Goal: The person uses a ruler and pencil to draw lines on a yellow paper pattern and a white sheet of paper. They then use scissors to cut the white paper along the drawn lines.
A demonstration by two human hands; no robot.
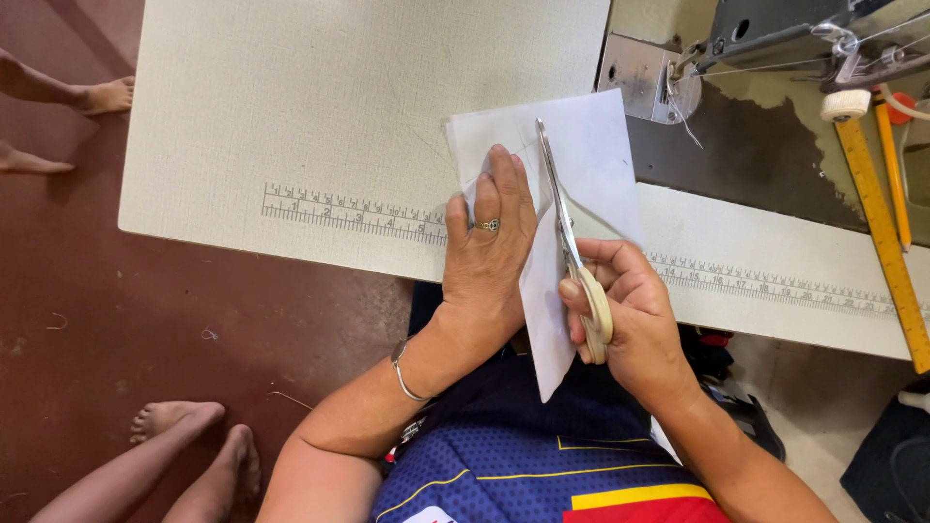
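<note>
A folded sheet of white paper [591, 155] lies over the front edge of a cream worktable [291, 116]. My left hand [489, 247], with a ring and a bangle, presses flat on the paper's left part. My right hand [625, 310] grips scissors [572, 252] with cream handles. Their blades point away from me and run up through the middle of the paper.
A printed ruler scale [349, 213] runs along the table's front edge. A sewing machine head [775, 39] sits at the back right, beside a yellow ruler [886, 232]. Other people's bare feet [194, 455] rest on the red floor at left.
</note>
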